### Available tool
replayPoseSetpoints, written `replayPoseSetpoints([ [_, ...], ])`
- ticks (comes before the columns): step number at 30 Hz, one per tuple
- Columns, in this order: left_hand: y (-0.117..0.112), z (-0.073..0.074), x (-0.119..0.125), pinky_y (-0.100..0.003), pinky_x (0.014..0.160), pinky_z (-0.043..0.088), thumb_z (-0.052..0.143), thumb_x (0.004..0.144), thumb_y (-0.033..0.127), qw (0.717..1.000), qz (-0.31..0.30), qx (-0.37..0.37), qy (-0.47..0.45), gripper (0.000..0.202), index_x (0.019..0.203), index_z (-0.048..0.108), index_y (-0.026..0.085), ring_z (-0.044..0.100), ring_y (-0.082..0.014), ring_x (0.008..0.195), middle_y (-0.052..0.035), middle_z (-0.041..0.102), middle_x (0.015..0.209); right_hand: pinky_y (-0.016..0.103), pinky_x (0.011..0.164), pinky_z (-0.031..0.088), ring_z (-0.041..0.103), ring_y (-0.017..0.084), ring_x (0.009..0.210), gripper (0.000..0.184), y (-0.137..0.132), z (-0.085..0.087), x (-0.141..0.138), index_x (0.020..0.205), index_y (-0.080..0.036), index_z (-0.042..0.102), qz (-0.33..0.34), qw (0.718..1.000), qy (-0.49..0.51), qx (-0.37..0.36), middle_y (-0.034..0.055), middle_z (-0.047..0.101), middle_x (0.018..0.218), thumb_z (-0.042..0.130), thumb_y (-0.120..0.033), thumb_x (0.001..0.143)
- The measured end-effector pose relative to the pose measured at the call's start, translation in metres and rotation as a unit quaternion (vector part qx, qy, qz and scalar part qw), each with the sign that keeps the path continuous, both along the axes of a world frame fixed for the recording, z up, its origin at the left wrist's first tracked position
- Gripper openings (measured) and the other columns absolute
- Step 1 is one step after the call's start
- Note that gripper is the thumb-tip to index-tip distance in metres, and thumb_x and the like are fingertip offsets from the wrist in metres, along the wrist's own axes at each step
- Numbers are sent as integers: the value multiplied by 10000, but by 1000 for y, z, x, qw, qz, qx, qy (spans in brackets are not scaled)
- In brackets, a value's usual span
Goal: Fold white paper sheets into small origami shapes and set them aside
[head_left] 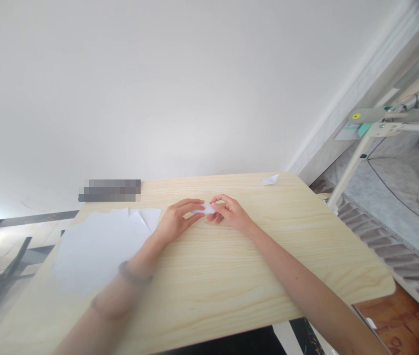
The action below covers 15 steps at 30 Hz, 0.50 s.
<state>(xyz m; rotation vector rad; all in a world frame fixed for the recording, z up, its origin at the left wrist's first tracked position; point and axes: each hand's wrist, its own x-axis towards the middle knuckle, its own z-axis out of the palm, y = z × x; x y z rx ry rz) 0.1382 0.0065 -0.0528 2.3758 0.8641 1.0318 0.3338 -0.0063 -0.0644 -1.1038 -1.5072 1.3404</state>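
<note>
Both my hands meet near the middle of a light wooden table [231, 276]. My left hand [177, 220] and my right hand [228, 213] pinch a small folded piece of white paper [202, 209] between their fingertips, just above the tabletop. The fingers of both hands are curled around its two ends. A dark band circles my left wrist.
A stack of white paper sheets [98, 246] lies on the table's left part. A small folded white paper shape [270, 179] rests near the far right corner. A white wall rises behind the table. A metal stand [357, 158] and grey rug are to the right.
</note>
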Motion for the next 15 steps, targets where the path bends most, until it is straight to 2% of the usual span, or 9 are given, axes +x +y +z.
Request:
replayPoseSetpoints([
  [2, 1, 0, -1, -297, 814, 476, 532, 792, 281, 1000, 12, 7, -5, 196, 947, 629, 211, 581, -173, 938, -58, 615, 1050, 215, 507, 507, 641, 144, 670, 274, -1, -1, -2, 931, -176, 508, -17, 999, -25, 30, 44, 647, 726, 450, -414, 809],
  [6, 0, -2, -1, -269, 759, 500, 530, 792, 283, 999, 37, 11, -19, 196, 942, 635, 214, 598, -168, 912, -37, 638, 1019, 214, 488, 520, 618, 165, 816, 298, -6, -1, -4, 1004, -202, 541, -37, 990, -61, 119, 70, 596, 993, 438, -407, 814],
  [8, -1, -2, -1, -253, 727, 508, 523, 795, 279, 998, 51, 1, -22, 215, 970, 628, 213, 615, -159, 866, -28, 655, 982, 218, 526, 533, 595, 167, 884, 281, -8, 1, -5, 1029, -225, 548, -36, 980, -82, 177, 58, 568, 1062, 470, -371, 802],
  [11, -2, -3, 0, -229, 657, 517, 515, 795, 284, 997, 63, -20, -25, 229, 985, 622, 212, 629, -153, 822, -20, 666, 954, 235, 601, 542, 585, 151, 888, 253, -10, 3, -5, 1026, -244, 562, -45, 960, -113, 254, 36, 584, 1035, 505, -316, 790],
  [15, -3, -3, 1, -225, 650, 519, 522, 789, 308, 996, 67, -48, -21, 229, 976, 618, 217, 633, -148, 803, -6, 671, 928, 250, 641, 537, 590, 136, 841, 202, -10, 1, -6, 980, -243, 585, -75, 940, -136, 303, 25, 617, 957, 494, -291, 806],
])
